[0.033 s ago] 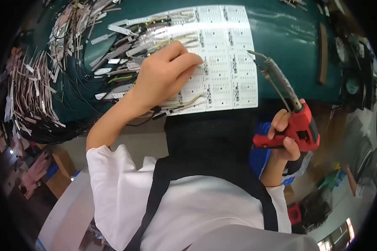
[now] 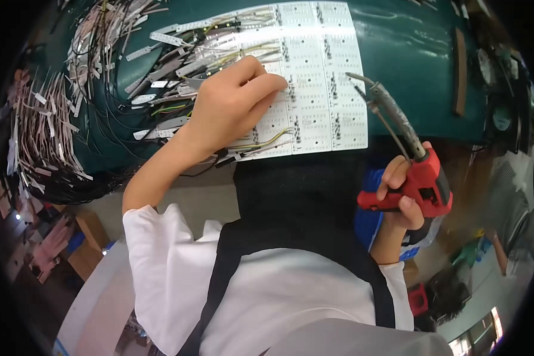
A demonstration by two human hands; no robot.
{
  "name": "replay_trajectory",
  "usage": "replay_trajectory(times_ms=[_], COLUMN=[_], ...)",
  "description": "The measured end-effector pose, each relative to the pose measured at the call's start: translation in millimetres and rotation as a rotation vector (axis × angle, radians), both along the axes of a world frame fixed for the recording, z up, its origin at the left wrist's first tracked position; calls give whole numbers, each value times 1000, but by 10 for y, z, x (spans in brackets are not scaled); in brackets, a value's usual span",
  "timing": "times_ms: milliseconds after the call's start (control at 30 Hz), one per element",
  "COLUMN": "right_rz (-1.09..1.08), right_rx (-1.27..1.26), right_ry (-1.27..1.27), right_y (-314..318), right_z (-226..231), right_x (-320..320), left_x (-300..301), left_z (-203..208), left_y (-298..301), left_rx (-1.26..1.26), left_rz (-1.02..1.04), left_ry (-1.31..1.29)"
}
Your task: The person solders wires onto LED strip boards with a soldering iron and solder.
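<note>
A thin white circuit panel [image 2: 351, 127] lies flat on the glossy green tabletop [image 2: 415, 95]; over it the left hand [image 2: 226, 105] arches, thumb and forefinger pinched together, on what I can't tell, while the right hand [image 2: 408, 215] curls round a red plastic soldering gun [image 2: 431, 169], its scuffed metal barrel slanting panelward

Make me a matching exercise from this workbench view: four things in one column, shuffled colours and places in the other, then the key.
Things
1. Soldering gun
2. Circuit-board sheet
3. Apron
4. Long strip

Descriptions
A. Black, worn over a white shirt
B. Brown, on the right part of the green tabletop
C. Red-bodied, held in the right hand
D. White, partly beneath the left hand

Pairs: 1-C, 2-D, 3-A, 4-B
</note>
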State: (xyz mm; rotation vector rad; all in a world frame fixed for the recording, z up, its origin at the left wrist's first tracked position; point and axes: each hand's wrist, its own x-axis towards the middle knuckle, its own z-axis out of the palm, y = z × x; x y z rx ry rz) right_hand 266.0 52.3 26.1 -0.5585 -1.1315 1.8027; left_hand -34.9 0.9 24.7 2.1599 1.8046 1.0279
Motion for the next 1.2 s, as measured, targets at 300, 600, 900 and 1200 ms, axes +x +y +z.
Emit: replay_trajectory(times_ms=[300,600,900,1200], right_rz=[109,114,94,112], right_rx=[-123,-309,-330,-297], right_ry=[-201,-316,-394,-441], right_y=[-525,-599,-618,-629], right_z=[-44,-32,-14,-24], right_x=[84,-8,-31,-1], left_x=[205,143,144,150], left_z=[-159,-183,-184,-207], left_y=[-317,-336,-323,-324], left_rx=[82,7,6,36], left_rz=[-62,-38,-53,-41], left_ry=[59,56,63,74])
